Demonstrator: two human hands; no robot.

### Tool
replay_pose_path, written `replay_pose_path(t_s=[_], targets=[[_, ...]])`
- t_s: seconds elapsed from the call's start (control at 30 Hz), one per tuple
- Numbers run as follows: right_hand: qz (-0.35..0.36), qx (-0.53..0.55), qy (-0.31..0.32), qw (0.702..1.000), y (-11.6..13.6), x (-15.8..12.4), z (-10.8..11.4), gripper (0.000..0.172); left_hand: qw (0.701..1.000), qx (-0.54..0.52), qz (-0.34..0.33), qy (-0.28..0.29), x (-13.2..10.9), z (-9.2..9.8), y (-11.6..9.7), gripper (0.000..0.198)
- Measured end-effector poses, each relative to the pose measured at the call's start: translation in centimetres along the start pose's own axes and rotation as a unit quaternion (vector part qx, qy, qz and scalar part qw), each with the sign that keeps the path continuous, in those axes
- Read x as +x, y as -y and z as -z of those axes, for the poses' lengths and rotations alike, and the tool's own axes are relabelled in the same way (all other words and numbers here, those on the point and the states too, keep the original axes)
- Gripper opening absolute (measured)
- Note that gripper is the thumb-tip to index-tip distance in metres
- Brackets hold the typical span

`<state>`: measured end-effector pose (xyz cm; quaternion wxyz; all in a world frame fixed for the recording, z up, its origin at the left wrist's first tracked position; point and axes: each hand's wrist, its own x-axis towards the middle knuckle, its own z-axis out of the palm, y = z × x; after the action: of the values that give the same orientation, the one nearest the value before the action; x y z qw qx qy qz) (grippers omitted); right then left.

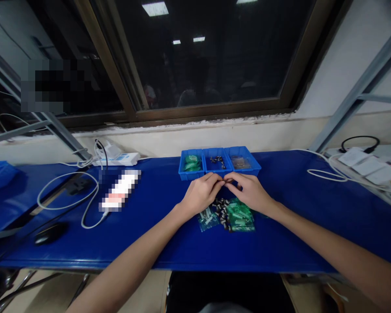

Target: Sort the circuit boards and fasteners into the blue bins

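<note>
The left hand (200, 193) and right hand (252, 192) curl nearly closed, fingertips meeting; what either pinches, if anything, I cannot tell. Black-and-silver parts (223, 213) lie just nearer the bench's (127, 243) front edge, between a clear bag (208, 219) and a green bag (241, 216).
</note>
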<state>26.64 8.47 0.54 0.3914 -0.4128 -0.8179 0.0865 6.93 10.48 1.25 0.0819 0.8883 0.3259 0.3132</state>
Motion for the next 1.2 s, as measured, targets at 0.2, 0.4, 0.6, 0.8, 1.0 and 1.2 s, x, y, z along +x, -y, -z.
replay_pose_path(t_s=[0.2, 0.4, 0.6, 0.8, 1.0, 1.2], targets=[[0.051, -0.115, -0.016, 0.992, -1.4, 2.9, 0.3, 0.017, 0.998, -0.005, 0.03, -0.062, 0.1, 0.2, 0.3, 0.015], [0.061, -0.201, -0.01, 0.978, -1.7, 5.6, 0.5, 0.033, 0.995, 0.009, 0.037, -0.096, 0.3, 0.8, 1.4, 0.013], [0.01, -0.049, 0.089, 0.995, -0.2, 2.2, 2.5, 0.025, 0.996, 0.03, 0.031, -0.078, 0.1, 1.0, 1.5, 0.014], [-0.023, 0.011, 0.24, 0.97, -1.1, 1.0, 3.2, 0.025, 0.998, 0.045, 0.017, -0.047, 0.1, 0.9, 1.1, 0.015], [-0.036, -0.006, 0.273, 0.961, -0.9, 0.4, 2.4, 0.018, 0.999, 0.046, 0.01, -0.023, 0.1, 0.7, 0.9, 0.016], [-0.018, -0.022, 0.272, 0.962, -0.9, 0.6, 2.1, 0.012, 0.998, 0.054, 0.008, -0.008, 0.1, 0.7, 1.1, 0.016]])
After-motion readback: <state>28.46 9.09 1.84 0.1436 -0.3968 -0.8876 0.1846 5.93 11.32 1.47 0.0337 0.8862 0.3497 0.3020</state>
